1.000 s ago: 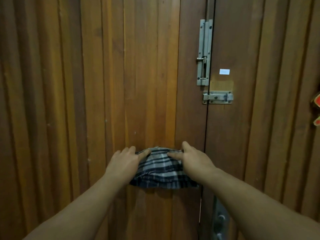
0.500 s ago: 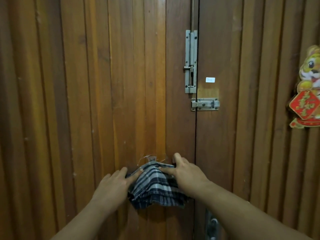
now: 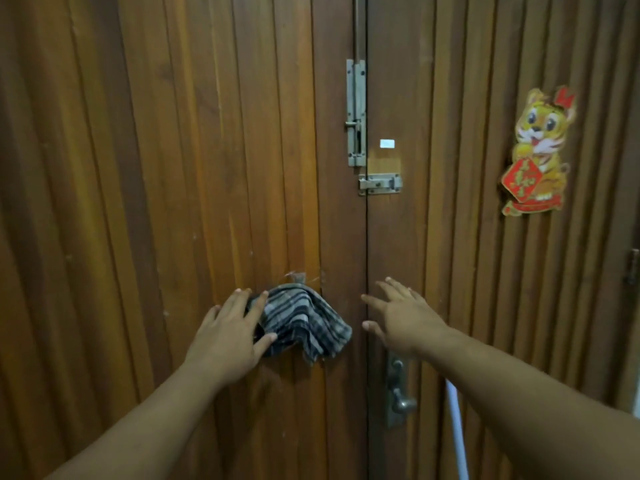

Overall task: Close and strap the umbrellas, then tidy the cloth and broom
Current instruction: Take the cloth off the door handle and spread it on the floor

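Two hands are raised against the wooden door (image 3: 173, 202), and only the cloth part of the job can be judged from here; nearest, just below the right hand (image 3: 403, 318), a metal door handle (image 3: 398, 393) sits on the right-hand leaf, with a pale rod or tube (image 3: 455, 427) beside the forearm that I cannot identify; the right grip is released, fingers spread and holding nothing, a little apart from the cloth to its left; the left hand (image 3: 230, 336) has straight fingers laid on the left edge of the checked cloth (image 3: 303, 320), thumb under its lower fold, so that grip looks released too, steadying and not clenching; the cloth hangs bunched against the door between the two hands, seemingly caught on something at its top, though the hook itself is hidden; so the cloth appears hung up, or nearly, needing at most a last smoothing; farther up, above the right hand, are a horizontal latch (image 3: 380, 183) and a vertical bolt (image 3: 356, 112), and well off to the right a tiger sticker (image 3: 536, 150); no umbrella or broom is in view, so whether those steps are done cannot be told.
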